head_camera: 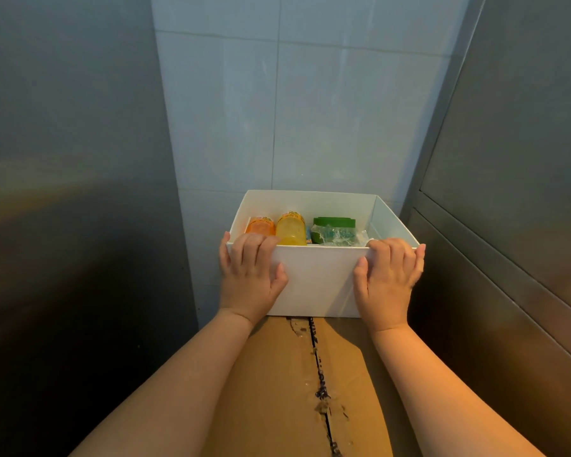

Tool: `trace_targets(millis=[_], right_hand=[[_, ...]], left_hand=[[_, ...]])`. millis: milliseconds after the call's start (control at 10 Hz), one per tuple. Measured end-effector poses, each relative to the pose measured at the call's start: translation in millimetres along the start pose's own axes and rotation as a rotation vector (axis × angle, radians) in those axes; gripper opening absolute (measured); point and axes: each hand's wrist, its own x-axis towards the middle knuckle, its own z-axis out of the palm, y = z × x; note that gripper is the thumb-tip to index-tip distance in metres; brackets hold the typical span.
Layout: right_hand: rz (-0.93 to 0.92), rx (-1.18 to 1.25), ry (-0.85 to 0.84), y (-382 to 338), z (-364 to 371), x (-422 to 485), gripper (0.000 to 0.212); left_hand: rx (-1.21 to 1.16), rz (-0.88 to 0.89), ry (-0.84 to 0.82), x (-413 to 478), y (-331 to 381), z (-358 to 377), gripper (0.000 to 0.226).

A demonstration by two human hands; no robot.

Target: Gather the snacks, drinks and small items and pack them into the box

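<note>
A white open box (317, 282) stands on a brown cardboard carton (294, 384), pushed close to the tiled wall. Inside it I see an orange drink bottle (260, 225), a yellow drink bottle (290, 229) and a green-lidded clear container (333, 230). My left hand (249, 275) grips the box's near left corner, fingers hooked over the rim. At the near right corner my right hand (388, 278) holds the box the same way. The lower parts of the items are hidden by the front wall.
A pale tiled wall (294, 110) rises right behind the box. Dark metal panels stand on the left (63, 192) and on the right (515, 192), forming a narrow gap. The carton's top has a torn taped seam (320, 384).
</note>
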Motion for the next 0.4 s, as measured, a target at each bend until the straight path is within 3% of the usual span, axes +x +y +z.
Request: trace_targets(millis=[100,300,400], right_hand=[[-0.002,-0.073,-0.133,-4.8,-14.8,-2.1,0.026],[-0.062,-0.205,-0.525,-7.5,-69.6,-2.2,0.066],[-0.058,-0.203,-0.665,-14.0,-102.0,-3.5,0.062]], left_hand=[[0.008,-0.021,-0.1,-2.0,2.3,-10.5,0.036],[-0.023,-0.044,-0.418,5.1,13.3,-56.6,0.059],[0.034,0.007,-0.579,1.0,11.7,-83.6,0.065]])
